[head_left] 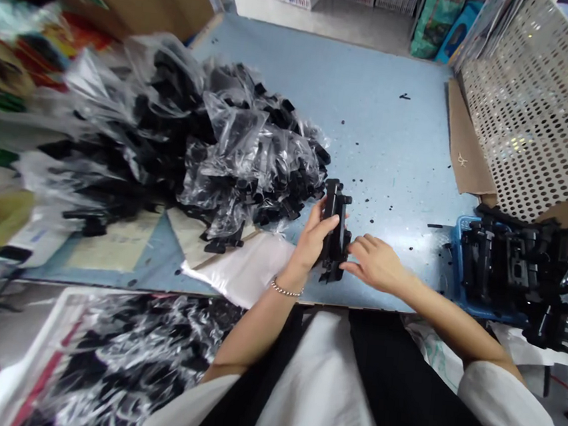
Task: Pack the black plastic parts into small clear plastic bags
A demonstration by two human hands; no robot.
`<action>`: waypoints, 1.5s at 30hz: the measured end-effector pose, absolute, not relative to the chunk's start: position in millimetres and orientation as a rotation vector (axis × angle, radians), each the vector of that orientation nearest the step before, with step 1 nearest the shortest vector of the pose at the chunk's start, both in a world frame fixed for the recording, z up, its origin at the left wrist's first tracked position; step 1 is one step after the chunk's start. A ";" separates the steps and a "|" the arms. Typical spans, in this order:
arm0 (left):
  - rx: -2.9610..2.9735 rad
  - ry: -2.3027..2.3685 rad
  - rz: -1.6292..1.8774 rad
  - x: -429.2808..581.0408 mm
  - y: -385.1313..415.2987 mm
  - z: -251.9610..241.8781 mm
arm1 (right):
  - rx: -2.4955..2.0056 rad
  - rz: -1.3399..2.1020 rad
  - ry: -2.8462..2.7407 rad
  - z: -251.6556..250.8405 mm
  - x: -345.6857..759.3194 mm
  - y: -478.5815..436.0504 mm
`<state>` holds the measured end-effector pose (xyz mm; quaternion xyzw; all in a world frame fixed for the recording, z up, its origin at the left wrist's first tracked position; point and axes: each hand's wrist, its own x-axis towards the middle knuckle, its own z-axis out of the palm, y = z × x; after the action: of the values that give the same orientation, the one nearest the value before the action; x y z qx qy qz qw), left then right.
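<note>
My left hand (315,235) grips a long black plastic part (334,228) over the front of the table, its thumb lying across the top. The part stands roughly lengthwise away from me, with knobs at its far end. At its near right side, the bent fingers of my right hand (370,261) press on the edge, thumb and fingertips closed on it. What exactly those fingertips hold is too small to make out. Left of my hands lies a big pile of bagged black parts (240,142) in clear plastic. Beneath my left wrist are white plastic bags (243,269).
A blue basket (455,256) heaped with black parts stands at the right, beside a perforated metal panel (545,111) and a cardboard piece (464,140). Small black scraps dot the blue table (373,121). Below the front edge, a bin (51,331) holds more bagged parts.
</note>
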<state>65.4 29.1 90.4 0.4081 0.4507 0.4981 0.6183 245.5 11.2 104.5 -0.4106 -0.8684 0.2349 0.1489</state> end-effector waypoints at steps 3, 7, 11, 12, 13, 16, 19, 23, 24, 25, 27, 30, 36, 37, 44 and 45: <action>0.954 1.048 1.103 64.7 25.4 83.4 | -1.188 0.612 -2.620 91.6 238.9 -6.8; 1.203 1.300 1.081 46.1 18.3 52.7 | -1.342 1.089 -2.477 76.3 237.6 -13.3; 1.384 1.533 0.878 23.8 9.6 14.9 | -1.674 1.096 -2.238 61.3 239.9 -13.4; 1.400 1.547 0.836 24.0 6.8 6.9 | -1.753 1.057 -2.196 56.4 239.7 -13.9; 1.422 1.553 0.811 27.4 3.8 -0.1 | -1.813 1.025 -2.165 51.4 239.6 -14.5; 1.537 1.555 0.808 49.9 -5.0 -15.1 | -1.927 0.933 -2.069 38.9 242.7 -16.7; 1.688 1.592 0.779 74.1 -10.2 -23.2 | -1.996 0.869 -1.928 32.5 255.3 -20.2; 1.836 1.634 0.748 86.7 -8.5 -27.0 | -1.937 0.860 -1.804 22.7 274.3 -31.8; 1.840 1.619 0.771 85.4 -8.4 -26.7 | -1.898 0.859 -1.785 18.8 277.1 -35.6; 1.832 1.598 0.800 82.3 -9.3 -25.9 | -1.857 0.856 -1.766 14.3 278.9 -39.5; 1.800 1.550 0.854 71.1 -16.1 -23.9 | -1.784 0.835 -1.722 4.8 280.0 -47.2; 1.807 1.545 0.929 45.9 -39.6 -23.8 | -1.719 0.756 -1.664 -7.1 278.3 -57.6; 2.106 1.802 1.080 10.2 -89.1 -39.4 | -1.674 0.688 -1.614 -15.8 270.2 -70.8; 2.125 1.817 1.088 9.4 -92.3 -41.4 | -1.689 0.699 -1.608 -13.8 270.2 -70.5; 2.141 1.755 1.146 14.4 -85.8 -48.0 | -1.685 0.471 -1.819 78.7 329.5 -40.0; 2.138 1.753 1.147 15.6 -83.7 -49.0 | -1.671 0.447 -1.822 97.0 340.3 -37.7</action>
<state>15.6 -83.7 -49.0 0.7123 0.5840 0.3822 0.0742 340.3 -37.7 97.0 -0.6325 -0.6896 0.1691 0.3096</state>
